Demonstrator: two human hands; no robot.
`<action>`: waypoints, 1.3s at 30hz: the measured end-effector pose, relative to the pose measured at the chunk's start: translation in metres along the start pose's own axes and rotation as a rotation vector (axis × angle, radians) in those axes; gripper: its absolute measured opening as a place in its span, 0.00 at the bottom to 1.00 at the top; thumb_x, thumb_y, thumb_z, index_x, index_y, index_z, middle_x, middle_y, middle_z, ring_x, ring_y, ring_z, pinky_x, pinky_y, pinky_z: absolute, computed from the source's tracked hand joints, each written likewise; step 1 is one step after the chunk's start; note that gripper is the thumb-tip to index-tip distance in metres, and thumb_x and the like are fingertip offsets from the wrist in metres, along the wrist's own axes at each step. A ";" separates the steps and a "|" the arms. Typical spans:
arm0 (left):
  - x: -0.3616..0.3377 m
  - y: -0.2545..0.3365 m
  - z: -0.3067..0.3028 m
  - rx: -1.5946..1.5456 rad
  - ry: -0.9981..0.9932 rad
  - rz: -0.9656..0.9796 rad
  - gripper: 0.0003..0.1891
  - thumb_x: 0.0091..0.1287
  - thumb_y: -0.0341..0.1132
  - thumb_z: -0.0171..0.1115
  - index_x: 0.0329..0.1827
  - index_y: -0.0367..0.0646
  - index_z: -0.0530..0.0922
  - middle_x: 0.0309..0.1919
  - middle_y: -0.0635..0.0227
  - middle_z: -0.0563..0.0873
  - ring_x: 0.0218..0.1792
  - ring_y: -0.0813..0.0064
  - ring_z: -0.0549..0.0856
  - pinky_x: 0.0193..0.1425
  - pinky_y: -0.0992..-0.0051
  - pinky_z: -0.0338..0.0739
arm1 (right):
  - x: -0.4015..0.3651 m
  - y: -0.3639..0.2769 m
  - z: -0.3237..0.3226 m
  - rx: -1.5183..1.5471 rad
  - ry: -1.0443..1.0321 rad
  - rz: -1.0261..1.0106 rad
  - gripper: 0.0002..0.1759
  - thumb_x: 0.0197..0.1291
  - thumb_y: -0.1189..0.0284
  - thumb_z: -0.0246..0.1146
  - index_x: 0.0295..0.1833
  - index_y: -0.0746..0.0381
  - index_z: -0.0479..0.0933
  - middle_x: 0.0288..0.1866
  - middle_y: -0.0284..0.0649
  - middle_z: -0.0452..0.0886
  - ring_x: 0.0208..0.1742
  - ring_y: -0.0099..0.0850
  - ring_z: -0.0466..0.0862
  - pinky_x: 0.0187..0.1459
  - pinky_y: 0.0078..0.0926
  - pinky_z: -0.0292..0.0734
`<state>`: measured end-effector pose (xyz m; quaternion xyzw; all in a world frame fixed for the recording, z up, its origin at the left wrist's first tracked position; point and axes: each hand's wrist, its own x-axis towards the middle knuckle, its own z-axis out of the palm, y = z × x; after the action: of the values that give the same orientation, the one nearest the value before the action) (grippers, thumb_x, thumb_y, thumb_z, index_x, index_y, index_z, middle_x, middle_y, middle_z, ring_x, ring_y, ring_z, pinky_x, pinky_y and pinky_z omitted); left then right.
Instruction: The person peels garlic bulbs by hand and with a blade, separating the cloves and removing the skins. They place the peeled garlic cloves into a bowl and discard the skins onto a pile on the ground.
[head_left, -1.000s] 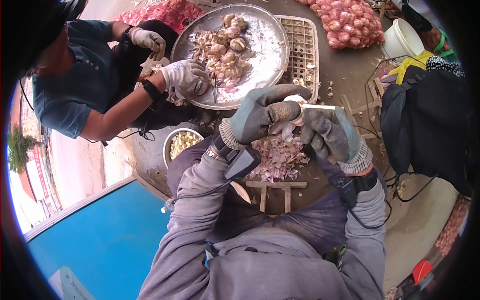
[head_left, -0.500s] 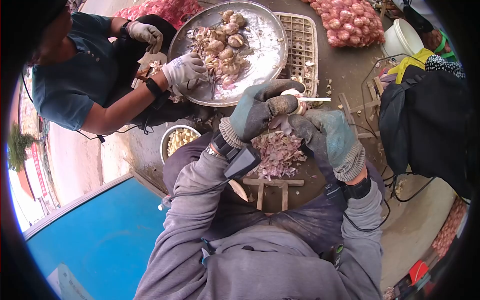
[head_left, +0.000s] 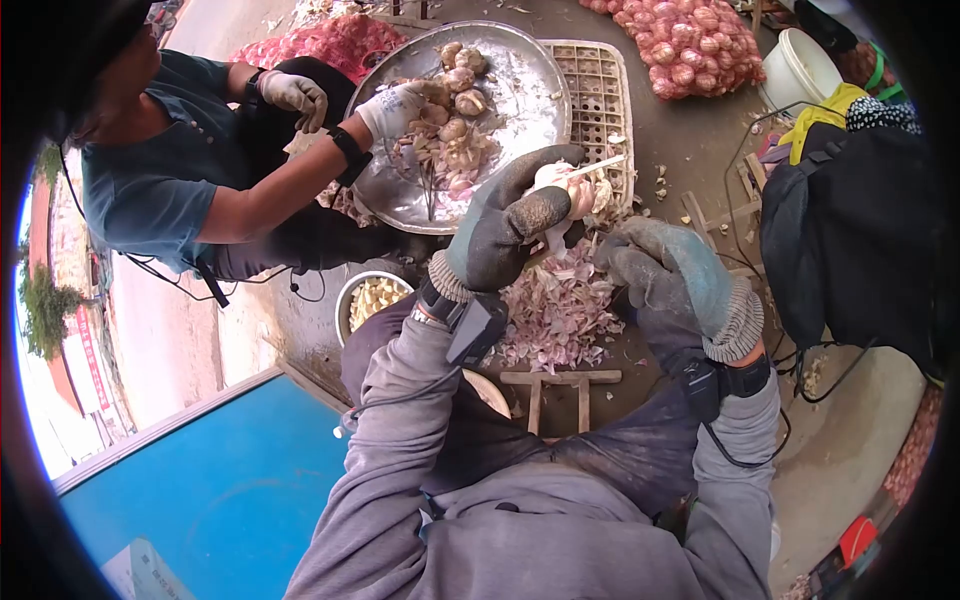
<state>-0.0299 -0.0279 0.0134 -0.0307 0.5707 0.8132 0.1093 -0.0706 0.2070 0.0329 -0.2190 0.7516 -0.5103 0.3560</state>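
My left hand (head_left: 500, 225), in a blue-grey work glove, is closed around a garlic bulb (head_left: 578, 196). A pale, stiff stalk (head_left: 598, 164) sticks out from the bulb toward the right. Loose skin hangs below the bulb. My right hand (head_left: 675, 270), gloved the same way, is apart from the bulb at its lower right. Its fingers are curled together, and whatever they may hold is hidden. Beneath both hands lies a heap of pinkish garlic skins (head_left: 560, 310).
A co-worker's gloved hand (head_left: 395, 108) reaches into a round metal pan (head_left: 525, 85) of garlic bulbs. The pan rests on a plastic crate (head_left: 600, 90). Nearby are a bowl of cloves (head_left: 375, 300), a wooden stool (head_left: 560, 378), net sacks of garlic (head_left: 690, 50) and a black bag (head_left: 860, 240).
My right hand has drawn away from the bulb, down and right. My left hand still holds the bulb, and its stalk now tilts upward. The co-worker's hand has moved further into the pan.
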 end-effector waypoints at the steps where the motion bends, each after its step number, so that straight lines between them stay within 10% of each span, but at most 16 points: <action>1: 0.000 -0.003 -0.001 -0.001 -0.003 -0.001 0.29 0.74 0.40 0.64 0.72 0.31 0.70 0.48 0.60 0.85 0.43 0.72 0.86 0.46 0.74 0.83 | -0.001 0.002 0.000 0.167 0.020 0.021 0.20 0.77 0.62 0.60 0.59 0.69 0.80 0.38 0.35 0.83 0.38 0.20 0.78 0.39 0.25 0.78; 39: 0.000 -0.028 -0.002 0.193 -0.025 -0.010 0.21 0.74 0.38 0.63 0.64 0.33 0.81 0.38 0.69 0.86 0.34 0.84 0.82 0.36 0.79 0.78 | 0.011 0.000 0.004 0.469 -0.082 0.274 0.16 0.72 0.61 0.68 0.51 0.65 0.87 0.31 0.31 0.85 0.24 0.14 0.76 0.19 0.13 0.66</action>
<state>-0.0238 -0.0207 -0.0130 -0.0129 0.6449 0.7542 0.1229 -0.0747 0.1975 0.0287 -0.0476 0.6205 -0.6081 0.4929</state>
